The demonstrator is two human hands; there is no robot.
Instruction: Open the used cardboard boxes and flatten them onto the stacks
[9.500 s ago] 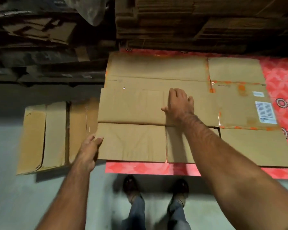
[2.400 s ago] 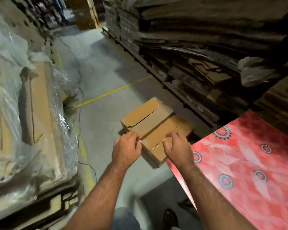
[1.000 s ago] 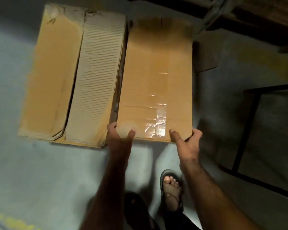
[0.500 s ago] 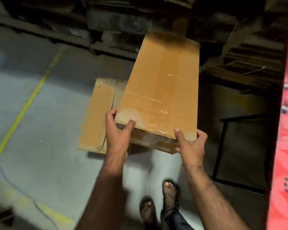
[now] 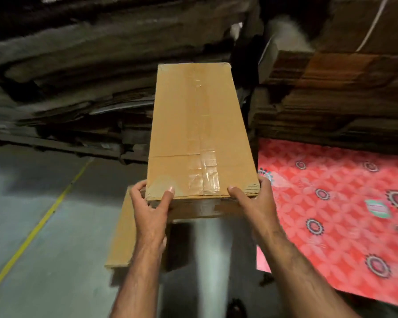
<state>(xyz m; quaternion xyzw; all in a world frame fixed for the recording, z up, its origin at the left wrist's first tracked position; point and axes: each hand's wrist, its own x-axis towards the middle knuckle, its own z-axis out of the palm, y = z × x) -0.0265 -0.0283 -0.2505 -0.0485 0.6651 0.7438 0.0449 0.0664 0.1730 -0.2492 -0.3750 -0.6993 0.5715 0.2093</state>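
A long taped cardboard box (image 5: 199, 134) is being held off the floor, near end toward the camera, far end tilted up toward the cardboard stacks (image 5: 78, 65). Its near left corner is being gripped by the left hand (image 5: 151, 206), thumb on top, fingers curled round the side. Its near right corner is being gripped likewise by the right hand (image 5: 254, 203). A second cardboard box (image 5: 121, 239) is lying on the concrete floor (image 5: 55, 260) below. A red patterned sheet (image 5: 342, 214) is lying just right.
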